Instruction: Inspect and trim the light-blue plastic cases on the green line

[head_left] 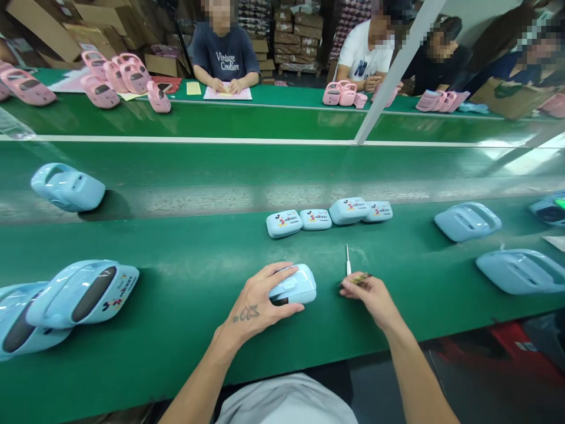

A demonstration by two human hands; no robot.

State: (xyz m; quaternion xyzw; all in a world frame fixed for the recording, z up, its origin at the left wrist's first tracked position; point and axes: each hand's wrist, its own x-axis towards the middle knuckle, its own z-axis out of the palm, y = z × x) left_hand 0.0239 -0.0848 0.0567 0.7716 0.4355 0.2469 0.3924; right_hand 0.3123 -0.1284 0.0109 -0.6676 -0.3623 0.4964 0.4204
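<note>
My left hand (260, 300) is wrapped round a light blue plastic case (300, 284) that rests on the green table (185, 353). To the right, my right hand (368, 294) is closed in a pinch at the lower end of a thin white tool (348, 262) with a narrow shaft pointing away from me. A small dark and yellowish piece shows at those fingers, too small to name. Beyond both hands, several light blue lids (316, 219) with a mouse print stand in a row.
Blue handled housings lie at the left (83, 294), back left (68, 187) and right (468, 222). Past a green belt (198, 171), several people sit at another table with pink housings (132, 73). A slanted white post (397, 73) rises at the back right.
</note>
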